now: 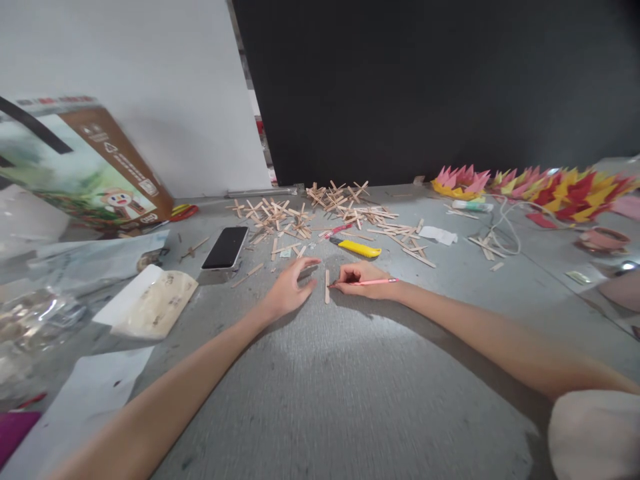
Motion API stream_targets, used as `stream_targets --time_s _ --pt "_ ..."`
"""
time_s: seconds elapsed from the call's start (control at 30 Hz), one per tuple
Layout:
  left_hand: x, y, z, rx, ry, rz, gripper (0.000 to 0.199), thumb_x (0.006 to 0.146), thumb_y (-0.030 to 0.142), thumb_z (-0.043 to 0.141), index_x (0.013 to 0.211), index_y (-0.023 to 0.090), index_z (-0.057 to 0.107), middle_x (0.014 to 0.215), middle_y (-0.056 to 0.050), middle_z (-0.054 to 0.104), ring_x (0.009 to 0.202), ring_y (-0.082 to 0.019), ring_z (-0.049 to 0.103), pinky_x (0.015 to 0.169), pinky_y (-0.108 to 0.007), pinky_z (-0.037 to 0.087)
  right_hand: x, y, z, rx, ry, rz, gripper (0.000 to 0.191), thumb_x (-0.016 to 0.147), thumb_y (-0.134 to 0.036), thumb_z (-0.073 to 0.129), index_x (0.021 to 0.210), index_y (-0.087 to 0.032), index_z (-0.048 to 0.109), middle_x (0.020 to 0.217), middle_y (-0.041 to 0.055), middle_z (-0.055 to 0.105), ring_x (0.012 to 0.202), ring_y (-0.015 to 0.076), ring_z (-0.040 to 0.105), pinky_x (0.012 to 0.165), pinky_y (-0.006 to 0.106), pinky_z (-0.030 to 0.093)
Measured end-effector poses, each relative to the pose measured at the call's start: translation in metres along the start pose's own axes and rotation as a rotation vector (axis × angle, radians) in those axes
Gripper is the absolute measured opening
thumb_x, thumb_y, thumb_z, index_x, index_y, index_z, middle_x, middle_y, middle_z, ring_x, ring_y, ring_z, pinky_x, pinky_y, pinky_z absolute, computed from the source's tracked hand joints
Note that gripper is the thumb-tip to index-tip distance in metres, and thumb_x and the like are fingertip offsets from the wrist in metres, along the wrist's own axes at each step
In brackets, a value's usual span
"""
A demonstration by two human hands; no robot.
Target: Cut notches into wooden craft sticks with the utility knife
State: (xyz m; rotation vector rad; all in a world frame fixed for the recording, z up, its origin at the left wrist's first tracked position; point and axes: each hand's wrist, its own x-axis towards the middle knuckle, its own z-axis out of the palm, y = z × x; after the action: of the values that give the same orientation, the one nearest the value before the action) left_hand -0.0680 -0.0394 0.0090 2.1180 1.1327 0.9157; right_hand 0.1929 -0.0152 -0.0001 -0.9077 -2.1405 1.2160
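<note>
A single wooden stick (327,287) lies upright in the view on the grey table (300,393), between my two hands. My right hand (363,280) is closed around a pink pencil (373,282), whose tip is at the stick's right edge. Just left of the stick is my left hand (293,288), thumb and fingers apart, holding nothing. Beyond my hands lies a yellow cutter knife (357,249). Several loose and crossed wooden sticks (280,219) are heaped behind it.
A black-screened phone (225,247) and a tissue pack (157,300) lie at left, before a printed bag (110,173). Pink, red and yellow paper pieces (575,193), a glue stick (473,207) and a white cable (505,227) are at the right. A black panel (425,87) stands behind.
</note>
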Motion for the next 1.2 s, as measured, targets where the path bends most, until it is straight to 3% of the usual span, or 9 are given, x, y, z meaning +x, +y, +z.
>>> stream_targets --time_s 0.27,1.2 --pt "-0.003 0.014 -0.001 0.167 -0.167 0.014 0.06 0.084 0.046 0.078 0.139 0.029 0.061 0.147 -0.008 0.062 0.143 -0.032 0.051 0.123 -0.053 0.036 0.001 0.0 0.0 0.009 0.012 -0.014 0.031 0.088 -0.046 0.071 0.077 -0.019 0.06 0.075 0.0007 0.066 0.067 0.0131 0.056 0.063 0.026 0.046" --pt "-0.003 0.009 0.001 0.186 -0.16 0.019 0.061 0.085 0.048 0.078 0.141 0.029 0.06 0.148 -0.008 0.062 0.144 -0.032 0.05 0.123 -0.051 0.036 -0.001 0.002 0.002 0.007 0.009 -0.023 0.033 0.089 -0.049 0.072 0.078 -0.02 0.062 0.074 0.0007 0.066 0.066 0.0135 0.057 0.061 0.026 0.044"
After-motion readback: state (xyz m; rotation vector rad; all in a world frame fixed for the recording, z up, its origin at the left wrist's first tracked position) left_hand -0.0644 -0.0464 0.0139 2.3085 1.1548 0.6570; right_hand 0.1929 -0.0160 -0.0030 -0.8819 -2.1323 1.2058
